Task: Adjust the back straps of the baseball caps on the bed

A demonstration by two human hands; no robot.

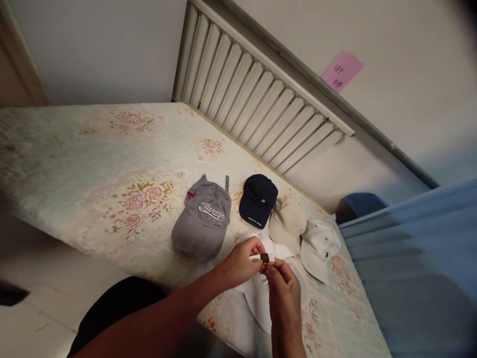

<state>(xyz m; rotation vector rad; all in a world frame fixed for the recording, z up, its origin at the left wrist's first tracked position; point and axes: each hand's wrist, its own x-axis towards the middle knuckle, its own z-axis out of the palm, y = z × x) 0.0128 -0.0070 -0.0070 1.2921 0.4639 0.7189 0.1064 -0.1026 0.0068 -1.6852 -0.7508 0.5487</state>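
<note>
Floral-covered surface (85, 174) runs along a wall bearing a pale radiator (257, 89) and a handwritten pink note (343, 70). At left, a grey cap (203, 219) lettered "Always" lies with its brim toward you, its two back strap ends apart. Next, your left hand (244, 261) has its grip narrow, fingers pinched at one side of a white strap (255, 257) fitted with a dark buckle (265, 258). Just beyond rests a navy cap (259, 199). Between your hands, the strap is held over a white cap (257, 303) on the surface; it seems to belong to that cap, though your fingers hide the join. Your right hand (285, 286) pinches just as narrowly at the strap's other side. The step in hand looks like working the strap at its buckle; the next move calls for a steady left pinch and small shifts from the right. Farther right, a beige cap (288, 221) sits beside a pale cap (320, 246), near a blue curtain (410, 263).
</note>
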